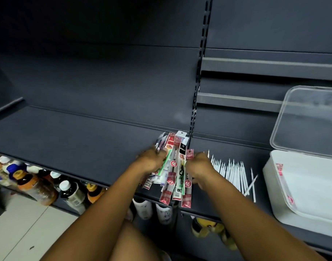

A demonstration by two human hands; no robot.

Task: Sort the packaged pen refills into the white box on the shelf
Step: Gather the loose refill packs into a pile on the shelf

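Note:
A fanned pile of packaged pen refills (173, 166), in red, white and black sleeves, lies on the dark shelf (76, 147) and overhangs its front edge. My left hand (152, 160) grips the left side of the pile. My right hand (198, 163) pinches a red-topped packet at the pile's right side. The white box (312, 187) stands on the shelf at the right, its clear lid (308, 119) tilted up behind it. One red-ended packaged refill (285, 183) lies inside the box along its left wall.
Several bare white refills (234, 174) lie in a row on the shelf between the pile and the box. Bottled drinks (29, 178) fill the lower shelf at the left. A slotted upright (196, 87) splits the shelf back panel.

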